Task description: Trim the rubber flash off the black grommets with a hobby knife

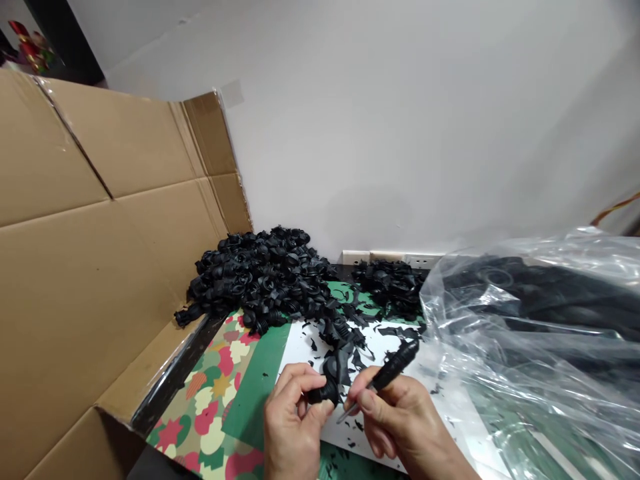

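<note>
Low in the middle, my left hand (pixel 296 420) pinches a black ribbed rubber part (pixel 324 393) between thumb and fingers. A loose dark flap (pixel 341 367) stands up beside the part; whether it is attached, I cannot tell. Just to the right, my right hand (pixel 393 413) grips a slim metal-tipped tool (pixel 397 365) with a thick black handle like a pen. Its narrow tip points down and left, close to the part but apart from it. Behind both hands rises a large pile of similar black ribbed rubber parts (pixel 265 277).
Black scraps (pixel 390 287) form a smaller heap at the back, with bits strewn over the white sheet (pixel 370 437). Patterned paper (pixel 210 407) covers the left of the table. Cardboard (pixel 100 267) walls the left side. A clear plastic bag (pixel 530 320) of black pieces fills the right.
</note>
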A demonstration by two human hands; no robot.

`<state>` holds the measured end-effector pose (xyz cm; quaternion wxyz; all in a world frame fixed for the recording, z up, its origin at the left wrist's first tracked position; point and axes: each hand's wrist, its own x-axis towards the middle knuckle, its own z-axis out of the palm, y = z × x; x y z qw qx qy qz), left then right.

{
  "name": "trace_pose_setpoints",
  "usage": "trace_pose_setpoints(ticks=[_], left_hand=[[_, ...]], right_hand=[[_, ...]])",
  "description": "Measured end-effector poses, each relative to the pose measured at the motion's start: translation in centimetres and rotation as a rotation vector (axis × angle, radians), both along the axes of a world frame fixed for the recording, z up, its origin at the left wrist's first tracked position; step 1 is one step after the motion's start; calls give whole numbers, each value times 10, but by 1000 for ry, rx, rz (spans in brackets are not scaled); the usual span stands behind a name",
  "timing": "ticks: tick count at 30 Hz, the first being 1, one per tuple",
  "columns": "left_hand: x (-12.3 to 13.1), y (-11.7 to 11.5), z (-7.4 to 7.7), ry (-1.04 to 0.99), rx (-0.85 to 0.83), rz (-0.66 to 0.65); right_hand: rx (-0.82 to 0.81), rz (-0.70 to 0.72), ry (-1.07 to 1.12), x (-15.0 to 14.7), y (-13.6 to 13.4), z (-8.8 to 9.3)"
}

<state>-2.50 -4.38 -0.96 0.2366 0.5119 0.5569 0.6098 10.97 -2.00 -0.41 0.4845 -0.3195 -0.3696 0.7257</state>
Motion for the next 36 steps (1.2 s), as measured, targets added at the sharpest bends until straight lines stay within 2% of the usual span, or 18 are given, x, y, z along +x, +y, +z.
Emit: trace_pose_setpoints(ticks=[11,19,25,28,30,33,36], left_hand=[[3,-2,2,-44,-15,-29],[4,-2,-1,-85,1,-61],[4,-2,-5,-118,-22,-61],[5,-4,-6,-101,10,-66],[6,-4,-5,-35,72,-72],[6,-4,-4,69,119,-49],[3,-2,-3,29,64,-38]], right_hand=[[86,-133,-55,-1,3,-11],[134,-135,-135,-1,2,-16],[258,-186,-206,-1,-5,-14],[234,-238,-181,-4,-6,-10],[134,-171,-116,-6,-6,-8],[-4,9,47,-7,-5,-4],[-22,43,70,-4,-3,-2]])
